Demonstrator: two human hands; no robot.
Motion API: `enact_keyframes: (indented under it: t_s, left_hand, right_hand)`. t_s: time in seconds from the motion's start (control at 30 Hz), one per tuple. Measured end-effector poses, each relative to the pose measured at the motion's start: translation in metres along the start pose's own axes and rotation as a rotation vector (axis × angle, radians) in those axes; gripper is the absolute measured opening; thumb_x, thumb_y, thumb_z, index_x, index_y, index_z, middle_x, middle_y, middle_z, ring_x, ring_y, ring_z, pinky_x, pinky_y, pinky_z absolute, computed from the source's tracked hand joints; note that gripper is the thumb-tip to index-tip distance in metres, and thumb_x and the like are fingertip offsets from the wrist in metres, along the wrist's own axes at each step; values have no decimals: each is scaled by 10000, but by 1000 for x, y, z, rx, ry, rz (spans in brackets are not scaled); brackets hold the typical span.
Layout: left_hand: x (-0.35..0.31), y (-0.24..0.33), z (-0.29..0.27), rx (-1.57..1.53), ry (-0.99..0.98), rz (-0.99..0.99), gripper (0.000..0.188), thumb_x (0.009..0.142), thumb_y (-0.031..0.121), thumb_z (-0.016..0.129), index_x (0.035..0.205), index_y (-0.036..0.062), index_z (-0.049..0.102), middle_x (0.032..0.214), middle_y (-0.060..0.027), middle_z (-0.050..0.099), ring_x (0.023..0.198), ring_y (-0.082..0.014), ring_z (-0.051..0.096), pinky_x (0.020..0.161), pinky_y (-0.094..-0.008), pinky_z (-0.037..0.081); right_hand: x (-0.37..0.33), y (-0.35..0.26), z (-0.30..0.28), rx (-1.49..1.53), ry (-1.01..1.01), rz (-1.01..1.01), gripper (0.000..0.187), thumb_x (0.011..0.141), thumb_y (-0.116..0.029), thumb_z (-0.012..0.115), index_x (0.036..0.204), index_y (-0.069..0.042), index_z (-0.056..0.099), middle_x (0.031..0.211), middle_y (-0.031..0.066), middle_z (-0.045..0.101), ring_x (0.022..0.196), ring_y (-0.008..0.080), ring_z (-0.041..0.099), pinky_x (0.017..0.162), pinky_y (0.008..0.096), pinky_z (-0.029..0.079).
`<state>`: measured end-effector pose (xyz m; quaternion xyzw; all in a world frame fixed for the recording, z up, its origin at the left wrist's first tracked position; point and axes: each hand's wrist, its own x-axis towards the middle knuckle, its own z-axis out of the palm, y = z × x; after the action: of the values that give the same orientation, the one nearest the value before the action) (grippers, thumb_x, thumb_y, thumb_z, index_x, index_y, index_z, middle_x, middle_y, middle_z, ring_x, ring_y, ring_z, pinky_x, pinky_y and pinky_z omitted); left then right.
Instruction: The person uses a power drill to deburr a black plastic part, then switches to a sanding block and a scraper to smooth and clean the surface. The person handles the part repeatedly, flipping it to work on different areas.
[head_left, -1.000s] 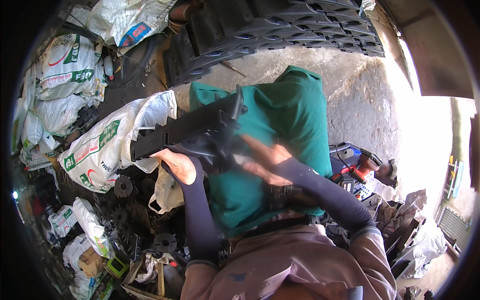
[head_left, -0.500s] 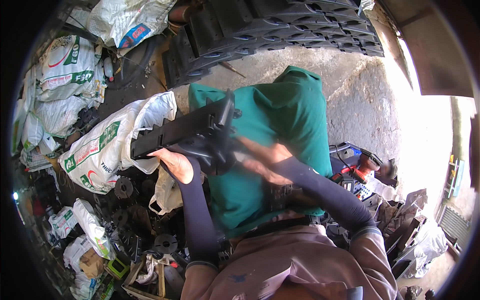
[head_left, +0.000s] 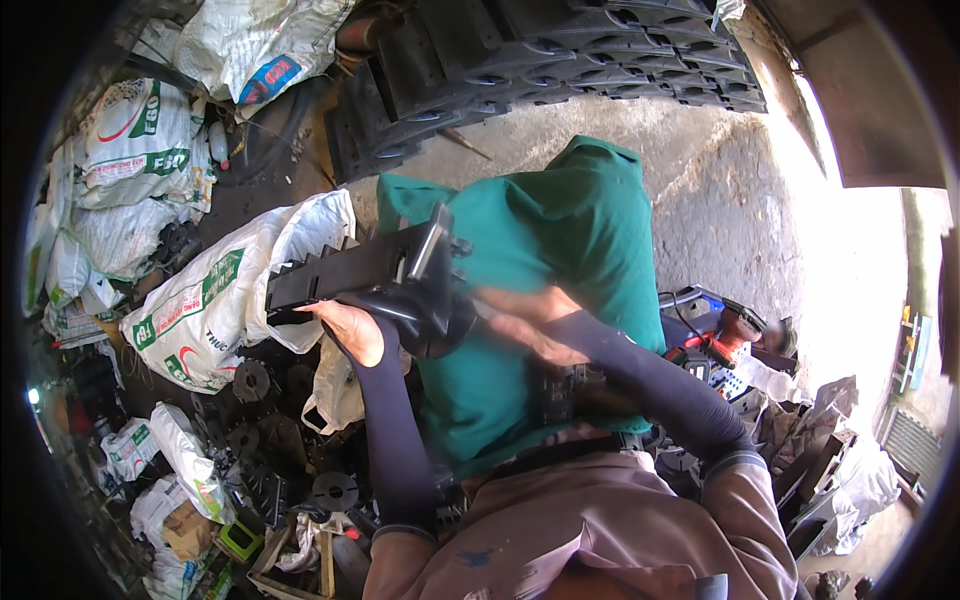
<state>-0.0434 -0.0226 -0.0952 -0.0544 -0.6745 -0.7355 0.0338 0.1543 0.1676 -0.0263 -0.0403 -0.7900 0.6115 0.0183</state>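
Note:
A long black moulded part (head_left: 345,268) with a toothed far-left end and a curved, shiny lower side lies across my lap, tilted. My left hand (head_left: 352,332) grips it from beneath, thumb side against its lower edge, with most of the fingers hidden behind it. Close to the part's right end is my right hand (head_left: 538,322), smeared by motion. Its fingers are too blurred to show whether they hold anything. Under both hands, a green cloth (head_left: 590,240) covers my legs.
An open white sack (head_left: 205,285) lies just left of the part. Large stacked black ribbed pieces (head_left: 560,50) stand ahead. On the right, a red and black power tool (head_left: 735,335) rests near a blue crate (head_left: 690,315). Round black discs (head_left: 335,490) and a wooden box (head_left: 290,560) lie lower left.
The black part has tilted, and its upper right end has come down and slightly left. My right hand stays near its right end, blurred in both frames.

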Motion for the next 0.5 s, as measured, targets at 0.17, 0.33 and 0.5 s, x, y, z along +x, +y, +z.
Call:
enact_keyframes:
  t_s: [0.17,0.33,0.5]
  left_hand:
    - [5,-2,-3,-59,-92,-14,722,1016,530,164,1435,-55,227,1415,-222,379,1254,-255,451,1112,-382,299]
    - [14,7,4,-47,-124,13,718,1012,542,140,1442,-28,218,1403,-209,388,1225,-247,467,1097,-380,319]
    - [11,21,14,46,-44,109,675,1017,526,171,1388,-21,306,1370,-187,414,1173,-236,491,1067,-375,346]
  right_hand:
    - [1,8,6,153,34,12,412,986,-291,504,1318,-48,536,1269,176,589,1185,307,559,1000,370,434]
    - [-2,6,10,207,61,7,404,985,-303,511,1288,-41,561,1236,171,610,1168,280,568,990,363,430]
    - [-2,-4,16,52,145,53,391,981,-302,521,1263,-37,577,1158,164,645,1075,255,617,925,354,470]
